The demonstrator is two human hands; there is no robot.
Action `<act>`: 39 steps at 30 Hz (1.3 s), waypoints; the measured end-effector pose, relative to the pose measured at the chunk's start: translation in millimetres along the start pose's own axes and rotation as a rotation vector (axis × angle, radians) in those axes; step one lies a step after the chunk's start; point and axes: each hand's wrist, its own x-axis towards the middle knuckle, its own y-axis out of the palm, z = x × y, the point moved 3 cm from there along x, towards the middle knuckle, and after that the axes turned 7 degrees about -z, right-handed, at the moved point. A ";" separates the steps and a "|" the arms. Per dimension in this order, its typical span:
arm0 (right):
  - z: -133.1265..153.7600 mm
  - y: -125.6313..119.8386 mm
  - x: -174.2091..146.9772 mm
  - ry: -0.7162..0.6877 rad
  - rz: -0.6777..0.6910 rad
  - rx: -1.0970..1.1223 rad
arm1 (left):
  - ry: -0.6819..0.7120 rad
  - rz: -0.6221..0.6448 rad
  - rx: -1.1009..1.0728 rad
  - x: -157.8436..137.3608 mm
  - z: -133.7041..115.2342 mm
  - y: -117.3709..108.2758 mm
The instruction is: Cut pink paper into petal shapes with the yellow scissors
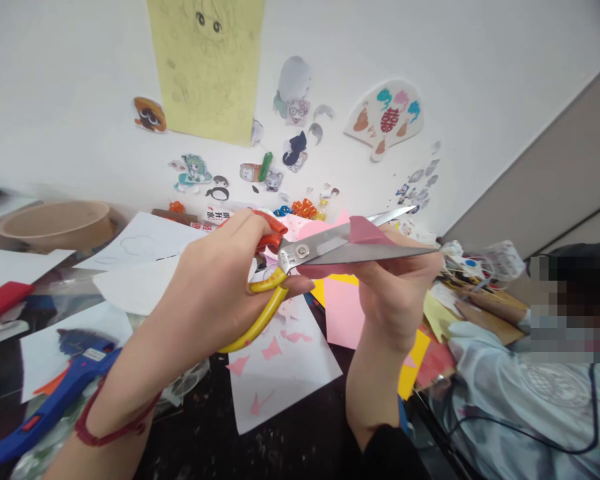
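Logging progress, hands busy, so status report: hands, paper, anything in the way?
Left hand gripping scissors, blades open. Right hand holding pink paper between blades. Possible obstruction: right hand near blades.

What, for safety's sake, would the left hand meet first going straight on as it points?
Past its scissors, the left hand would probably meet the pink paper held by the right hand; depth is unclear.

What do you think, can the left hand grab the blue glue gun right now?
Probably not yet: the left hand is busy holding the scissors. If it were free, the blue glue gun looks close by, with its near end uncovered.
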 end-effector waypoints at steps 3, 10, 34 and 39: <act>0.1 0.4 0.1 0.011 -0.010 -0.012 | -0.003 -0.008 0.010 -0.7 0.5 -0.1; 1.9 2.5 -0.5 -0.006 -0.025 0.003 | -0.018 -0.004 0.012 -1.6 0.1 0.6; 5.6 2.1 -0.4 -0.013 -0.021 -0.080 | 0.011 -0.020 0.038 -1.3 -1.6 0.1; 2.2 2.2 -0.9 -0.047 -0.040 -0.061 | 0.005 -0.011 0.042 -3.0 -1.8 0.8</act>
